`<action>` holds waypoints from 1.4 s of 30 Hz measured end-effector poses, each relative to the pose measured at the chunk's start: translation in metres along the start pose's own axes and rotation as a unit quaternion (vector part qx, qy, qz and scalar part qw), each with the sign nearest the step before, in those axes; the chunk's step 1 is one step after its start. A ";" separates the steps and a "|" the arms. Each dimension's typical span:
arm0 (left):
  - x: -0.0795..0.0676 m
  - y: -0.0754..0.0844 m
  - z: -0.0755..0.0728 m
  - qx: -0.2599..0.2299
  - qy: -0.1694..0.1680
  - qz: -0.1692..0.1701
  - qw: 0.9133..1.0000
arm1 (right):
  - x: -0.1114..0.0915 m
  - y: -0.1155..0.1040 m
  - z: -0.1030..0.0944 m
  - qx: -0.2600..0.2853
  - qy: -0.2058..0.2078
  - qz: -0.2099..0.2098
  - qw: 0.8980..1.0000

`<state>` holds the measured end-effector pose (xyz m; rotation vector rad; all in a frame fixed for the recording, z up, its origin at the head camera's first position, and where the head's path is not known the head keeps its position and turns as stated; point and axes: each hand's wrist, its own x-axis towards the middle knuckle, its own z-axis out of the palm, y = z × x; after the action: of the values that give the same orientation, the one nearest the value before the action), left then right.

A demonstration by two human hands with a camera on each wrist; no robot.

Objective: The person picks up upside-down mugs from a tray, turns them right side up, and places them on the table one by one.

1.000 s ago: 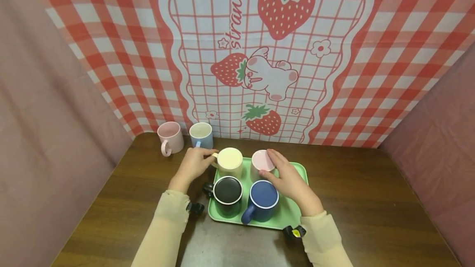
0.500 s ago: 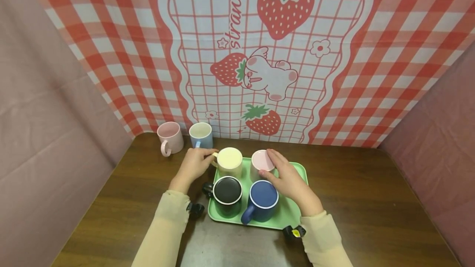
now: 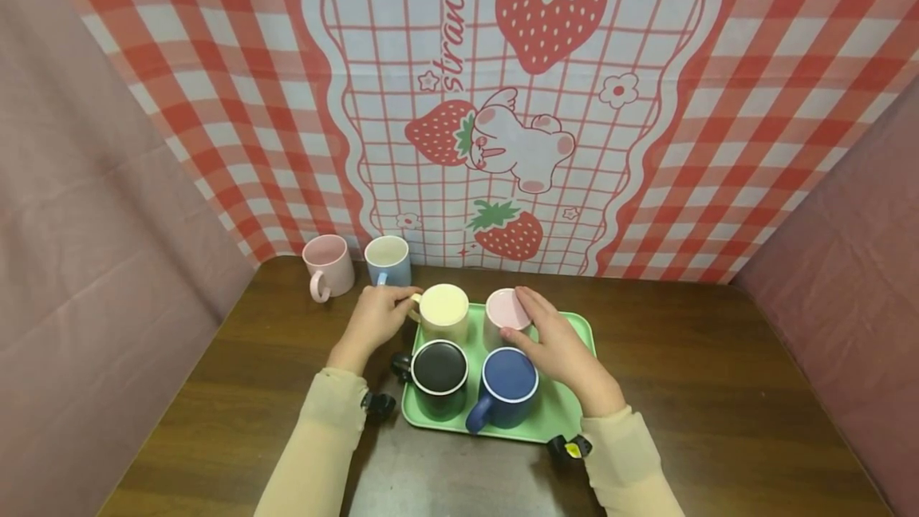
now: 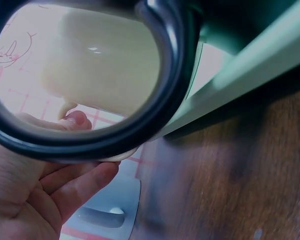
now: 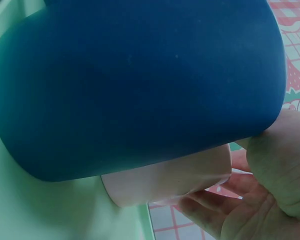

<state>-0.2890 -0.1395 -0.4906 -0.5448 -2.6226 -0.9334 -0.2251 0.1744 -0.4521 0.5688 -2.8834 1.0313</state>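
Well, the left hand (image 3: 378, 317) pinched the yellow cup (image 3: 443, 307) at eleven o'clock on the tray (image 3: 556, 413), the right hand (image 3: 558, 344) held the twelve-o'clock pink cup (image 3: 506, 309); a jerk could bump them.

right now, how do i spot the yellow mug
Find the green tray on the table. At its far left corner, behind the black mug, stands the yellow mug, its handle pinched by the left hand. Yellow sets it apart from the tray's black mug, blue mug and pink mug.
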 end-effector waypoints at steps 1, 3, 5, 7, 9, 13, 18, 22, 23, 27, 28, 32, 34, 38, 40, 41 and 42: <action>0.000 0.000 0.000 0.000 0.000 0.000 1.000 | 0.000 0.000 0.000 0.000 -0.001 0.000 1.000; 0.000 0.001 0.000 -0.002 -0.002 0.000 1.000 | 0.001 0.000 0.000 -0.002 -0.001 -0.003 1.000; 0.001 0.001 0.001 -0.005 -0.005 -0.001 1.000 | 0.001 0.000 0.000 -0.002 0.000 -0.006 1.000; 0.001 0.002 0.001 -0.007 -0.010 -0.005 1.000 | 0.001 0.000 0.000 -0.001 0.000 -0.007 1.000; 0.001 0.002 0.001 -0.007 -0.015 -0.008 1.000 | 0.001 0.000 0.000 0.000 0.000 -0.006 1.000; 0.001 0.004 0.001 -0.005 -0.017 -0.011 1.000 | 0.001 0.001 0.000 0.002 0.000 -0.004 1.000; 0.001 0.007 -0.001 -0.009 -0.008 -0.009 1.000 | 0.001 0.003 0.000 0.002 0.002 -0.005 1.000; 0.001 0.008 0.000 -0.005 0.001 -0.007 1.000 | 0.002 0.004 0.000 0.002 0.001 -0.005 1.000; 0.001 0.008 0.000 -0.003 0.004 -0.007 1.000 | 0.002 0.004 0.000 0.001 0.001 -0.006 1.000; 0.001 0.007 0.001 0.003 0.011 -0.004 1.000 | 0.002 0.004 0.000 0.003 0.001 -0.007 1.000; 0.001 0.007 0.002 0.003 0.012 -0.004 1.000 | 0.002 0.004 0.000 0.003 0.001 -0.007 1.000; 0.001 0.006 0.001 0.005 0.017 -0.002 1.000 | 0.002 0.004 0.000 0.001 0.002 -0.005 1.000; 0.001 0.006 0.000 0.007 0.024 0.000 1.000 | 0.001 0.003 0.000 0.002 0.002 -0.003 1.000; 0.000 0.006 -0.001 0.010 0.042 0.008 0.999 | 0.001 0.002 0.000 0.005 0.002 0.001 1.000; 0.000 0.006 -0.002 0.011 0.049 0.012 0.999 | 0.001 0.002 0.000 0.006 0.001 0.001 1.000; 0.000 0.006 -0.002 0.010 0.049 0.012 0.999 | 0.001 0.002 0.000 0.006 0.000 0.002 1.000; 0.000 0.006 -0.002 0.010 0.049 0.011 0.999 | 0.001 0.002 0.000 0.005 0.000 0.003 1.000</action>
<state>-0.2860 -0.1365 -0.4862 -0.5097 -2.5307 -0.9030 -0.2262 0.1755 -0.4528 0.5623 -2.8832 1.0475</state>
